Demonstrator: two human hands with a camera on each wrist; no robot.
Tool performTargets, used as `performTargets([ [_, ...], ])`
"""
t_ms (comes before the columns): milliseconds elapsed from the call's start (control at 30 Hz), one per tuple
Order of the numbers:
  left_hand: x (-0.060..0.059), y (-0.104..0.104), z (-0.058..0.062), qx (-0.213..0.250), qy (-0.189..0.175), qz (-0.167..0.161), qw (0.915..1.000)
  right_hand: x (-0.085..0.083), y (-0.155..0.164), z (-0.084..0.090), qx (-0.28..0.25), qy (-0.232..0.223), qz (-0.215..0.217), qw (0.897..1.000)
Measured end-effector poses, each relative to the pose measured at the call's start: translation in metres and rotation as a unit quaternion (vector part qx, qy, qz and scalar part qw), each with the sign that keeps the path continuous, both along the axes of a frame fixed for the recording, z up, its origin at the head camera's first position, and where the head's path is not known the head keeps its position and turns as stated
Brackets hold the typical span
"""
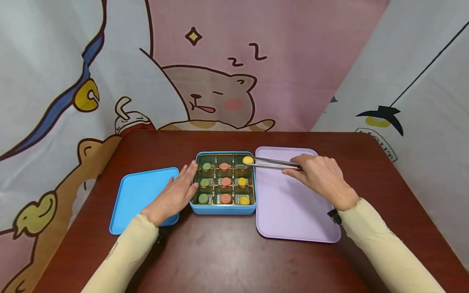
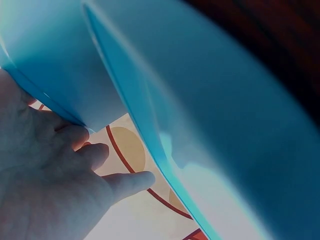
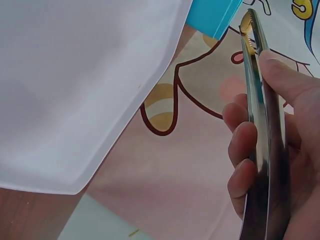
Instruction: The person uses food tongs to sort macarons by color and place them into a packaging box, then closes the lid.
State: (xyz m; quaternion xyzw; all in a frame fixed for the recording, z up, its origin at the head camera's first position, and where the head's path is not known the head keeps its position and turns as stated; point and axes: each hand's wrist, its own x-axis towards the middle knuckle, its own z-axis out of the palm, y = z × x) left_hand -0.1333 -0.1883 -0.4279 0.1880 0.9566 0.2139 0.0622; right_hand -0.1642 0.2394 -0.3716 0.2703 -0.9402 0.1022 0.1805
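A blue box (image 1: 222, 210) with a three-by-three gold grid stands at the table's middle, holding green, pink and yellow round pieces. My right hand (image 1: 322, 176) grips metal tongs (image 1: 275, 163) (image 3: 262, 150) whose tips pinch a yellow piece (image 1: 248, 160) over the far right cell. The left hand (image 1: 176, 194) (image 2: 55, 190) lies flat with straight fingers against the box's left wall, its heel on the blue lid (image 1: 137, 195). A lilac tray (image 1: 289, 203) lies right of the box, under my right hand.
The dark red table (image 1: 227, 252) is backed by cartoon-printed cloth on all sides. The blue lid (image 2: 210, 125) fills most of the left wrist view, and the tray's pale underside (image 3: 75, 90) fills the right wrist view.
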Motion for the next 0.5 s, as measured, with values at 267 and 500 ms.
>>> performTargets([
  [267, 0.000, 0.001, 0.000, -0.002, -0.001, 0.002, 1.0000, -0.009, -0.012, 0.000, 0.035, -0.001, -0.004, 0.999],
  [500, 0.001, 0.001, 0.000, -0.002, 0.002, 0.003, 1.0000, -0.012, -0.019, 0.000, 0.047, 0.013, -0.009, 0.999],
])
